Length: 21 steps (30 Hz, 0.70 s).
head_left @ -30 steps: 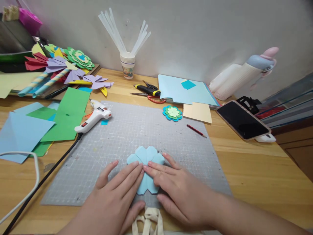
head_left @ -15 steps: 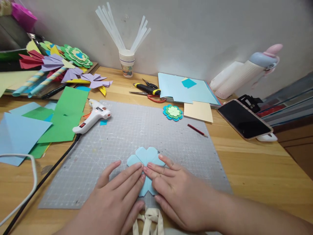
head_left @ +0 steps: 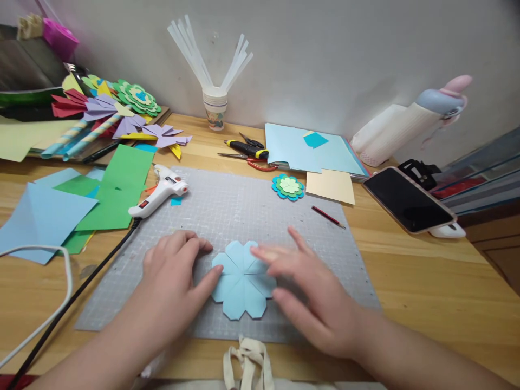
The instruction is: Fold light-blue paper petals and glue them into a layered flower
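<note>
A light blue paper flower [head_left: 242, 287] with creased petals lies flat on the grey cutting mat [head_left: 227, 216]. At its left side is my left hand [head_left: 179, 276], the thumb tip resting on a left petal and the other fingers curled down on the mat. My right hand [head_left: 312, 287] hovers at the flower's right edge, somewhat blurred, with its fingers spread and nothing held. Farther back on the mat sits a small layered flower [head_left: 288, 186] in blue and green. A pencil [head_left: 328, 216] lies to the right of it.
On the left are a white glue gun [head_left: 160, 189] with a black cord, green paper [head_left: 117, 189] and blue paper [head_left: 44, 222]. Behind the mat lie scissors [head_left: 247, 158], a cutter [head_left: 246, 148] and stacked paper [head_left: 284, 143]. A phone [head_left: 408, 199] is at the right.
Both hands have parted from the flower's middle, the left going left and the right lifting rightward. The whole flower now shows. The view has shifted slightly.
</note>
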### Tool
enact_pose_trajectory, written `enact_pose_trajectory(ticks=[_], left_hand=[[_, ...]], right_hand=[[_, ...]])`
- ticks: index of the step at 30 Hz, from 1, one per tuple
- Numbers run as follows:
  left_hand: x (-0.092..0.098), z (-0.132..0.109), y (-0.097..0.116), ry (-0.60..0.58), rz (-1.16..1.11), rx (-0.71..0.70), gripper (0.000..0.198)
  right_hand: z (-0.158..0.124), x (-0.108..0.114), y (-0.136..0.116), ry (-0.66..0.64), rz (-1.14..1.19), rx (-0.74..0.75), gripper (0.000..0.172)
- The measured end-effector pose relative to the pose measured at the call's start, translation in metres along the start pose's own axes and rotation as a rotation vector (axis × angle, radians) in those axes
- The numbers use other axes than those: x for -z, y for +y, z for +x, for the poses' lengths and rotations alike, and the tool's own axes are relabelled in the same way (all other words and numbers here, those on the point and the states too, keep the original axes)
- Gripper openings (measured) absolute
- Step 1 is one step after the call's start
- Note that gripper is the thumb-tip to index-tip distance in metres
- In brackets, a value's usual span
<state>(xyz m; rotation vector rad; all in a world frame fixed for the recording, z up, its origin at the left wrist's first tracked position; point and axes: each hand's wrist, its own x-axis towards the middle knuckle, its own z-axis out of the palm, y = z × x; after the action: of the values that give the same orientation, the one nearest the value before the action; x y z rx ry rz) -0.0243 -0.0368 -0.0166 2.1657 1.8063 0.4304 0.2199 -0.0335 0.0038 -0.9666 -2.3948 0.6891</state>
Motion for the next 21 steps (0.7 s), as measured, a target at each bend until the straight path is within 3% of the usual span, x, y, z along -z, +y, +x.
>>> enact_pose_trajectory(ticks=[2,5,10,13,18,21], left_hand=[[0.000,0.005,0.004,-0.015,-0.014,0.028,0.029],[0.002,0.012,0.012,-0.035,-0.020,0.044,0.024],[0.005,0.015,0.019,-0.124,-0.122,0.053,0.018],[0.004,0.010,0.016,-0.135,-0.233,0.037,0.015],[0.003,0.005,0.013,-0.076,-0.514,0.118,0.042],[0.007,0.011,0.018,-0.186,-0.781,0.151,0.043]], right_hand=[[0.002,0.000,0.005,0.131,0.008,-0.240,0.017],[0.008,-0.007,0.013,0.084,0.058,-0.502,0.016],[0.011,-0.018,0.015,0.076,0.315,-0.517,0.027],[0.010,-0.020,0.009,0.096,0.511,-0.515,0.025],[0.014,-0.013,0.003,0.183,0.813,-0.548,0.024],[0.018,-0.004,0.005,0.249,0.922,-0.575,0.026]])
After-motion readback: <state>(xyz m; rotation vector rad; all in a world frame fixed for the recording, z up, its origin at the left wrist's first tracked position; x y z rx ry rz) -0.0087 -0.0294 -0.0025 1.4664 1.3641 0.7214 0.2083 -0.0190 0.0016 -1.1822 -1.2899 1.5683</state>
